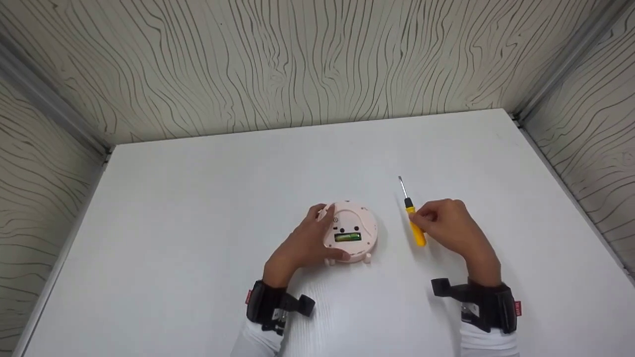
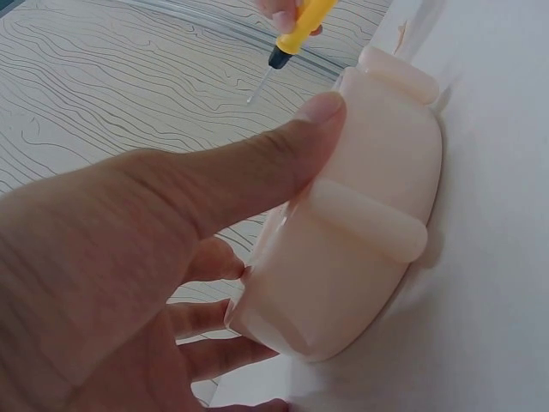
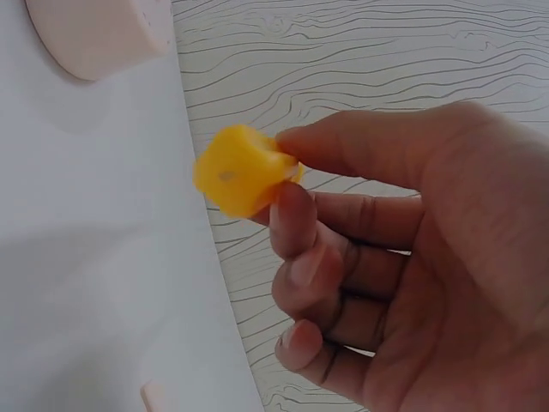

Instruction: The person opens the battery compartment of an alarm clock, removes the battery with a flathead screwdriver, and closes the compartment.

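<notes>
A round pale pink clock (image 1: pixel 368 218) lies back side up on the white table, its two short feet pointing toward the person. In its uncovered battery compartment sits a green battery (image 1: pixel 347 237). My left hand (image 1: pixel 308 241) grips the clock's left side, the thumb (image 2: pixel 283 159) on the rim near one foot and the fingers around the far side. To the right of the clock, my right hand (image 1: pixel 449 225) pinches the yellow handle of a screwdriver (image 1: pixel 417 233) between thumb and fingers. The screwdriver's metal shaft points away from the person, apart from the clock.
The white table (image 1: pixel 198 208) ends at a wall (image 1: pixel 297 64) with a wood-grain pattern, and similar panels stand at both sides. A small pale pink piece (image 3: pixel 150 397) shows on the table in the right wrist view. Each wrist wears a black camera strap.
</notes>
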The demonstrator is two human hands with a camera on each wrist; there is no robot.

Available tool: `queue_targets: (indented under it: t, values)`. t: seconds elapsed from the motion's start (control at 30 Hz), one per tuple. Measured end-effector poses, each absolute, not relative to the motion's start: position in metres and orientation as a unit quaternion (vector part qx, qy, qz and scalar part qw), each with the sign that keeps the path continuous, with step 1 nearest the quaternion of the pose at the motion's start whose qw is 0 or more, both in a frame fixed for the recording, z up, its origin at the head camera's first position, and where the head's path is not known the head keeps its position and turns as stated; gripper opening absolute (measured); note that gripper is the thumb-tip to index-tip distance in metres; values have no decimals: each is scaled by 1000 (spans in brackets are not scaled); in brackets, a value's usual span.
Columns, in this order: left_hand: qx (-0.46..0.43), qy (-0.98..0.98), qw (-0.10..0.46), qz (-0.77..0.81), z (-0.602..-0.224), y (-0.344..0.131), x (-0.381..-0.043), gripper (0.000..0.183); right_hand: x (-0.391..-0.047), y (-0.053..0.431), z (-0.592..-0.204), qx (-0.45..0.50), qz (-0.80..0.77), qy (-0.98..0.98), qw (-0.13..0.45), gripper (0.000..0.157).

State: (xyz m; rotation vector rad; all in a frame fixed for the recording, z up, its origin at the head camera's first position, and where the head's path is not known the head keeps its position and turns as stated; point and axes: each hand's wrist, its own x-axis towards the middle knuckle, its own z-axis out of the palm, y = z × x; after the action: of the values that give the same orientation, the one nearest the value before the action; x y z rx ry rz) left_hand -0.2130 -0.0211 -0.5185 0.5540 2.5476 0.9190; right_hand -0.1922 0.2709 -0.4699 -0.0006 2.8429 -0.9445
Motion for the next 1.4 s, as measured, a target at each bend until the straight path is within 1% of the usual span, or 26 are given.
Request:
queue_targets:
  t: [0.37, 0.53, 0.77, 1.17, 1.3, 1.4]
  values:
    - [188, 907, 195, 324, -517, -20, -212, 108, -199, 272, -486, 25, -279, 953, 118, 27]
    - [188, 907, 193, 323, -517, -20, -212, 109, -200, 271, -494, 30, -259, 956, 135, 26]
    - [179, 911, 197, 316, -515, -19, -210, 107, -202, 269, -505, 48, -249, 958, 135, 28]
    - [186, 916, 197, 295, -511, -20, -210, 106, -201, 269, -500, 50, -239, 964, 106, 29]
    - [189, 918, 199, 287, -511, -20, -210, 105, -200, 274, -499, 35, -254, 964, 67, 26]
    - [191, 918, 200, 283, -511, -20, -209, 103, -199, 278, -499, 22, -257, 966, 20, 27]
